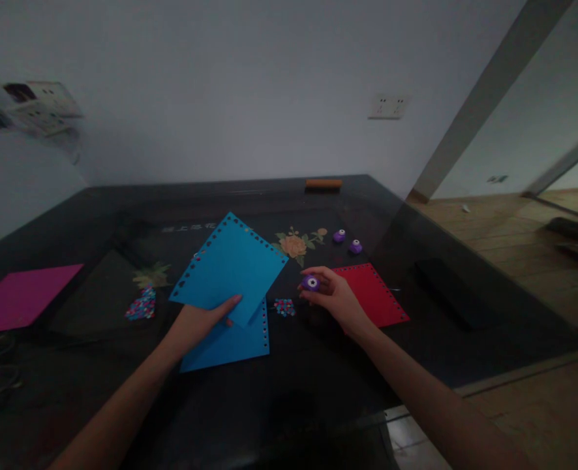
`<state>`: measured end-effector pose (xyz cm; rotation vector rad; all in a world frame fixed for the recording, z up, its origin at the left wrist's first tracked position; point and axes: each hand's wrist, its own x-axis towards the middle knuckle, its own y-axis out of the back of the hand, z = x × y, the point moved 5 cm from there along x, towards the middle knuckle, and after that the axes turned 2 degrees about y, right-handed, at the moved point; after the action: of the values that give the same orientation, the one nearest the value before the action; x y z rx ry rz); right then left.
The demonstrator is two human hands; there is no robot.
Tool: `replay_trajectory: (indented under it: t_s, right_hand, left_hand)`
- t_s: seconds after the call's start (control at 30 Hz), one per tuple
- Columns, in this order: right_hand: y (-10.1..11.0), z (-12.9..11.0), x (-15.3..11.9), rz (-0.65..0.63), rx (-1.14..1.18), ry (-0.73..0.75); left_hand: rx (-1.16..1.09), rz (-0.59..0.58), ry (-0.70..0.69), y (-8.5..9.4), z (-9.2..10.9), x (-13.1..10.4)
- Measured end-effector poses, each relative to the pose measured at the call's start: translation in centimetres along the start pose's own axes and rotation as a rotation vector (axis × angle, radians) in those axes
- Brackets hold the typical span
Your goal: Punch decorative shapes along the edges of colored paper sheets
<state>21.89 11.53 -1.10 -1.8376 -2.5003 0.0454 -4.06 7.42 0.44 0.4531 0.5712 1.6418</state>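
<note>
My left hand [211,318] grips a light blue sheet [235,261] by its lower edge, thumb on top. Small punched holes line two of its sides. Under it lies another blue sheet [230,346], also with holes along its right edge. In my right hand [335,294] is a purple punch [311,282] with a star on its white top, held between thumb and fingers, apart from the sheet. A red sheet [374,297] with punched edges lies partly behind my right hand. Between the hands is a small pile of colored paper bits [284,307].
Two more purple punches, one [338,236] left of the other [355,247], stand beyond the red sheet. A bigger confetti pile [142,304] and a pink sheet [27,297] lie left. An orange roll [323,185] rests at the back of the dark table [269,411].
</note>
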Motion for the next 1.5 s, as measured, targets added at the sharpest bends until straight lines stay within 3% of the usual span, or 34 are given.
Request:
replay_trajectory:
  t_s: [0.33,0.47,0.77,0.9,0.93,1.03,1.23,1.5]
  right_hand:
    - [0.9,-0.7,1.0,0.042,-0.148,0.203]
    - [1.9,-2.2,1.8,0.085,-0.196,0.268]
    - [7.6,-5.4,6.6,0.293,-0.358,0.438]
    - [10.1,-6.2,8.9,0.404,-0.832,0.489]
    - [10.5,-6.0,9.4,0.425,-0.981,0.469]
    - [11.4,-4.6,10.7,0.446,-1.147,0.415]
    - [11.1,-0.7,12.1,0.341,-1.371,0.298]
    - [10.2,0.5,13.1,0.255,-1.529,0.231]
  left_hand:
    - [-0.060,0.027,-0.046,0.3,1.1,-0.2]
    - [-0.080,-0.038,-0.056,0.0,1.2,-0.3]
    - [-0.076,-0.011,-0.099,0.2,1.5,-0.4]
    - [-0.093,-0.023,-0.060,0.2,1.5,-0.5]
    - [-0.094,-0.029,-0.056,0.1,1.6,-0.5]
    - [-0.093,-0.054,-0.042,0.1,1.7,-0.7]
    - [-0.116,-0.060,-0.030,-0.1,1.9,-0.8]
    - [-0.109,-0.111,0.006,-0.3,1.7,-0.8]
